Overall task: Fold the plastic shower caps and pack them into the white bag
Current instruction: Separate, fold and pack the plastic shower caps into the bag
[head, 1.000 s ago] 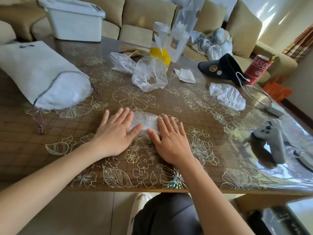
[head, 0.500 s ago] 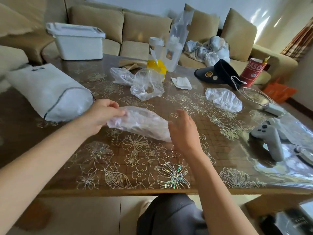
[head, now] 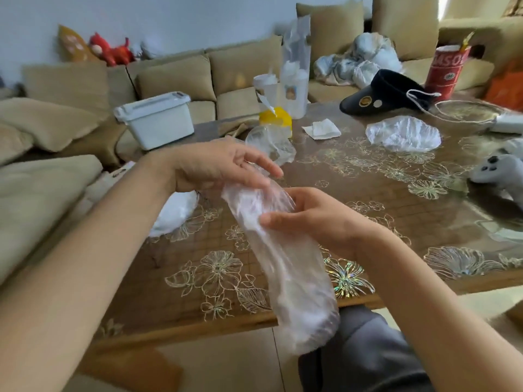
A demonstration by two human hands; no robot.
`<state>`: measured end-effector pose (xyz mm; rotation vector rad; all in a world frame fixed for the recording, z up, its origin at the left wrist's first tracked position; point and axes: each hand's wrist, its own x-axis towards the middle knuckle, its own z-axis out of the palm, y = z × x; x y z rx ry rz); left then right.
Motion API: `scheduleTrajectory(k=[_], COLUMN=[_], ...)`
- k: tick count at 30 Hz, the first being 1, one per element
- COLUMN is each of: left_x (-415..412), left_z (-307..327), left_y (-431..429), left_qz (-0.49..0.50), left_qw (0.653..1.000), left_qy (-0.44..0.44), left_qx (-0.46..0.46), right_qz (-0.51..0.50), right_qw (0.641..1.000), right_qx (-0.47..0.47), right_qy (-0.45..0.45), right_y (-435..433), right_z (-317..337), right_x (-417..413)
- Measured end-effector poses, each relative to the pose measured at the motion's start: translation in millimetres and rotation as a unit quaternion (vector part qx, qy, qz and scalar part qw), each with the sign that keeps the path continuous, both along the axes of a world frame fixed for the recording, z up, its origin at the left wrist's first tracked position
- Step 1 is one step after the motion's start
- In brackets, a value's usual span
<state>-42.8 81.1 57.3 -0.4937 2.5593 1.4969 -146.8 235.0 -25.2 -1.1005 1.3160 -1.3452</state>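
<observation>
A clear plastic shower cap (head: 297, 281), folded into a long strip, hangs in the air above the table's near edge. My left hand (head: 218, 165) pinches its upper end between thumb and fingers. My right hand (head: 314, 219) grips the strip a little lower, thumb in front and fingers behind. The white bag (head: 178, 207) lies on the table to the left, mostly hidden behind my left forearm. Two more loose shower caps lie on the table, one (head: 403, 134) at the right and one (head: 271, 142) just beyond my left hand.
On the floral table (head: 198, 267) stand a white lidded box (head: 155, 117), a yellow-capped bottle (head: 276, 120), a tissue (head: 321, 128), a black visor (head: 387, 91), a red can (head: 447, 69) and a grey controller (head: 498, 171). A beige sofa runs behind.
Both hands pressed the cap flat on the table, then lifted it. It now hangs as a long strip in the air, and my view has swung left.
</observation>
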Motion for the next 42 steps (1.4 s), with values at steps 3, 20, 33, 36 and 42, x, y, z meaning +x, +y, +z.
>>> scheduleTrajectory(k=[3, 20, 33, 36, 42], left_x=[5.3, 2.4, 7.9, 10.5, 14.8], left_z=[-25.2, -91.2, -103.0, -102.4, -94.2], left_y=[-4.7, 36.3, 41.4, 40.9, 40.1], left_qz=[0.114, 0.285, 0.162, 0.196, 0.226], left_qw=[0.981, 0.935, 0.932, 0.937, 0.939], left_qy=[0.094, 0.139, 0.055, 0.066, 0.109], left_qx=[0.129, 0.158, 0.321, 0.281, 0.237], right_qz=[-0.088, -0.124, -0.118, -0.131, -0.031], right_qw=[0.996, 0.991, 0.992, 0.988, 0.981], right_qx=[-0.008, 0.003, -0.004, -0.001, 0.063], right_qy=[-0.017, -0.058, -0.041, -0.079, -0.182], right_y=[-4.6, -7.8, -3.2, -6.4, -1.4], right_z=[-10.6, -31.2, -26.1, -27.3, -23.2], right_x=[-3.1, -23.7, -27.9, -30.6, -31.7])
